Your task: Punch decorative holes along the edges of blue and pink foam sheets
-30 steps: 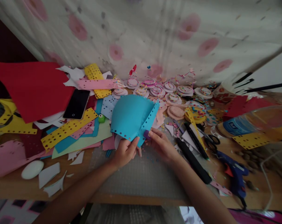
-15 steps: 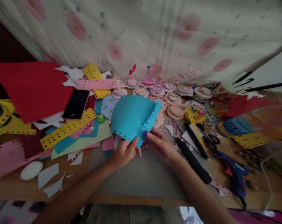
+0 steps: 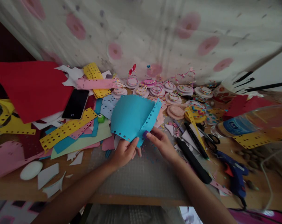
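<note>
A blue sheet of craft paper [image 3: 131,116], curved and folded over along its right side, is held up above the cutting mat [image 3: 143,177]. Small flower-shaped holes run along its lower and right edges. My left hand [image 3: 124,152] pinches the sheet's bottom edge, thumb in front. At the lower right edge, my right hand [image 3: 161,141] grips a small purple paper punch [image 3: 145,134], with the thumb on top of it. Fingers hide most of the punch, and whether it is pressed down I cannot tell.
Left lie punched yellow strips [image 3: 68,129], a phone [image 3: 76,104], red paper [image 3: 35,90] and a green punch [image 3: 100,118]. Behind stand several decorated paper discs [image 3: 157,90]. Scissors [image 3: 212,141], a black cutter-like tool [image 3: 193,161], a blue glue gun [image 3: 236,171] and a bottle [image 3: 252,121] lie right.
Almost nothing differs. The blue paper and both hands keep their places, with only a very slight shift of the right thumb and of the view.
</note>
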Demonstrator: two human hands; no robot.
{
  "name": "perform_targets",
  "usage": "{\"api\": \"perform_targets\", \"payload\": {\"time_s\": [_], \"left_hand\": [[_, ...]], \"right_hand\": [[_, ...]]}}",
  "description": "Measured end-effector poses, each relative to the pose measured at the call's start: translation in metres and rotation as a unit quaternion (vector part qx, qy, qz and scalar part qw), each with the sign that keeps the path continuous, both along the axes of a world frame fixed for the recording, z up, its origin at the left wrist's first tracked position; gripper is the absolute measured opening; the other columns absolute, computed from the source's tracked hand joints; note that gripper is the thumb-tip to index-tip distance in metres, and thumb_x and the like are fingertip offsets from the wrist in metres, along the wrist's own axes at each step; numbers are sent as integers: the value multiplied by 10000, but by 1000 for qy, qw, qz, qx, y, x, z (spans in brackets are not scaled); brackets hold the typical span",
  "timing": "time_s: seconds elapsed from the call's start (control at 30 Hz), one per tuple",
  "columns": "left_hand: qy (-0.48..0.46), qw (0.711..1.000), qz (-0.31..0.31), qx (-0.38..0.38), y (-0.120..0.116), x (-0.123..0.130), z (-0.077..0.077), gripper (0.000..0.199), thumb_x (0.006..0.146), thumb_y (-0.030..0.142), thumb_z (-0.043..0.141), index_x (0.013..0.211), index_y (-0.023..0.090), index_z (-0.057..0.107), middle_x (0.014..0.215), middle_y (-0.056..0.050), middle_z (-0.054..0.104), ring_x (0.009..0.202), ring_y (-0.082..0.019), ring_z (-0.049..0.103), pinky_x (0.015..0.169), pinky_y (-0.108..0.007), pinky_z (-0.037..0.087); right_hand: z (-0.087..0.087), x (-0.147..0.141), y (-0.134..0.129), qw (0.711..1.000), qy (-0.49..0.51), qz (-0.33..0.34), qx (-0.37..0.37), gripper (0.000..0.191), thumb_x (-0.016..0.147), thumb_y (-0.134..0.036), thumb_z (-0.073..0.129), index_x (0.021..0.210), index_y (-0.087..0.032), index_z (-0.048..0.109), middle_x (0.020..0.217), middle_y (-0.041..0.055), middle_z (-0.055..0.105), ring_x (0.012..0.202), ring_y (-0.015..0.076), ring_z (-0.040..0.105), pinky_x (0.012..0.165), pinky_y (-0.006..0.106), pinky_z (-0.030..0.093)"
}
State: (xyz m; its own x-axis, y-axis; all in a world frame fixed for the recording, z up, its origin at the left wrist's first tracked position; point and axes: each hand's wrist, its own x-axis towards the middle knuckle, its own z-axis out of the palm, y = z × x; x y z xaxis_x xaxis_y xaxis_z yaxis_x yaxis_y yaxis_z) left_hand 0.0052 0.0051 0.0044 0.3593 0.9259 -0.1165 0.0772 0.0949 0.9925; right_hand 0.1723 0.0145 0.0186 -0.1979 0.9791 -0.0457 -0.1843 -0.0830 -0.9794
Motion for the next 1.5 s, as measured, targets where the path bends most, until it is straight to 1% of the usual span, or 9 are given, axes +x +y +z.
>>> {"api": "perform_targets", "payload": {"time_s": [0.17, 0.33, 0.5, 0.83, 0.93, 1.03, 1.2, 1.37, 1.5], "left_hand": [[-3, 1000, 1, 2, 0, 1, 0, 539, 904, 500, 439, 494, 156, 504, 430, -36, 586, 334, -57, 414, 367, -185, 315], [-7, 1000, -3, -5, 1, 0, 0, 535, 896, 509, 449, 503, 152, 520, 440, -42, 595, 332, -58, 408, 360, -189, 302], [1, 1000, -12, -16, 2, -1, -1, 561, 894, 518, 446, 476, 150, 517, 432, -52, 595, 320, -54, 389, 354, -190, 292], [2, 1000, -26, -5, 2, -3, 0, 498, 884, 511, 453, 539, 160, 525, 440, -18, 572, 329, -60, 396, 351, -192, 312], [-25, 998, -13, 64, 2, -5, -2, 345, 845, 446, 547, 639, 169, 545, 538, -13, 606, 454, -98, 528, 447, -207, 433], [-40, 989, -18, 138, 1, -4, -5, 233, 787, 402, 626, 842, 181, 581, 768, -55, 678, 706, -171, 647, 654, -288, 543], [-14, 982, 1, 189, -1, 2, -5, 439, 765, 363, 668, 1153, 200, 542, 1170, -124, 644, 1045, -250, 628, 912, -413, 518], [45, 975, 30, 218, -2, 6, 2, 385, 808, 337, 638, 1165, 205, 574, 1216, -93, 641, 1132, -248, 595, 1022, -429, 453], [77, 961, 60, 260, -2, 6, 5, 348, 811, 267, 630, 1152, 212, 581, 1192, -66, 660, 1125, -232, 604, 1025, -400, 460]], "right_hand": [[-1, 0, 0, 1000, -16, -9, 3, 236, 791, -410, 667, 960, -246, 678, 928, 10, 679, 880, 185, 584, 827, 329, 473], [-8, 0, -1, 993, 81, 6, -85, 262, 740, -426, 720, 883, -209, 683, 825, 9, 655, 736, 143, 579, 699, 276, 491], [-6, 1, -1, 980, 128, 3, -155, 269, 680, -390, 778, 839, -187, 701, 841, 15, 670, 754, 134, 597, 742, 280, 494], [-7, 1, -3, 991, 95, 2, -95, 293, 688, -442, 759, 813, -185, 695, 772, 32, 663, 705, 165, 580, 697, 302, 469], [-2, -2, -7, 990, 110, 17, -85, 298, 704, -453, 743, 837, -193, 684, 773, 32, 660, 698, 168, 580, 693, 309, 463], [0, -6, -10, 990, 114, 23, -82, 299, 713, -460, 734, 846, -199, 672, 762, 29, 653, 687, 168, 578, 681, 309, 462], [-6, -11, -13, 991, 104, 15, -84, 309, 732, -448, 724, 902, -196, 663, 827, 38, 648, 723, 171, 581, 709, 323, 470], [-12, -19, -15, 993, 91, 3, -73, 281, 738, -435, 723, 886, -204, 666, 801, 17, 630, 721, 157, 563, 701, 301, 449], [-18, -22, -15, 995, 80, -11, -63, 274, 741, -430, 714, 885, -201, 673, 793, 11, 620, 727, 154, 540, 691, 286, 426]]}}
